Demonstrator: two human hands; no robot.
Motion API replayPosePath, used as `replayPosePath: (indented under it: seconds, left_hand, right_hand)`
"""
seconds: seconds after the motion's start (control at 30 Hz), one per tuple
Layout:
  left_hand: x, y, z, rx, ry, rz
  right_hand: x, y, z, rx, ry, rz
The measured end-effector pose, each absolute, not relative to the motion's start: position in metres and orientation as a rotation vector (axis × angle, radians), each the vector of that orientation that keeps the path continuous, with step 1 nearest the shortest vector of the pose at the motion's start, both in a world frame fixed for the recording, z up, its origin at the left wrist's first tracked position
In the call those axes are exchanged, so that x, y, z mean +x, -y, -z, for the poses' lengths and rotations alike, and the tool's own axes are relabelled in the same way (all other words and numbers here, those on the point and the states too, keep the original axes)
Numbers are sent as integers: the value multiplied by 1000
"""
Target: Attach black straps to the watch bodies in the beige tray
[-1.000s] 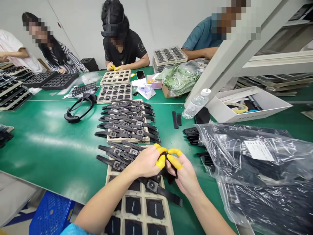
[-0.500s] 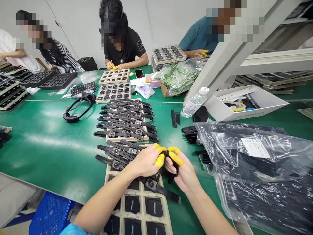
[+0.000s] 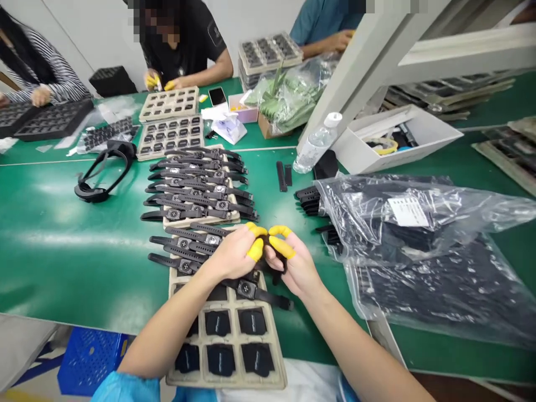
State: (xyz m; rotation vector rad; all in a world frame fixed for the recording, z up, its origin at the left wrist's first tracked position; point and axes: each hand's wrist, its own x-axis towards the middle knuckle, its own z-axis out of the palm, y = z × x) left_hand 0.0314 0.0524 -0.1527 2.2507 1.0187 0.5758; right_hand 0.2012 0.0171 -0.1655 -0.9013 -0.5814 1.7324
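Left hand [image 3: 238, 252] and right hand [image 3: 298, 263] pinched a black piece [image 3: 279, 272] toward the surface's [image 3: 96, 285] front edge; a slackened grip risked a drop

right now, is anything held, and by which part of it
A black piece, pinched at its upper end between the yellow-covered fingertips of the left grip and right grip; the fingers hide exactly which part that is.

Yellow finger covers [image 3: 282, 247], black watch straps [image 3: 274, 299], green table [image 3: 100, 262], striped sleeve [image 3: 67, 75]
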Motion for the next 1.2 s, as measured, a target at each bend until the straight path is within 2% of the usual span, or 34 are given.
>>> replayPosePath:
  seconds: [0.17, 0.5, 0.87, 1.07, 1.2]
  left_hand:
    - [32, -55, 156, 2252, -919, -660]
    - [36, -53, 157, 2473, -1090, -488]
    - [30, -57, 154, 2110, -964, -764]
    - [36, -60, 158, 1713, -985, -1099]
    - [42, -55, 154, 1552, -917, -1131]
  right_hand:
    - [204, -18, 162, -869, 535, -1729]
    - [200, -18, 166, -1007, 702, -1594]
    - [203, -19, 168, -941, 667, -1620]
    - [203, -17, 166, -827, 663, -1868]
    - [206, -17, 160, -745, 645, -2079]
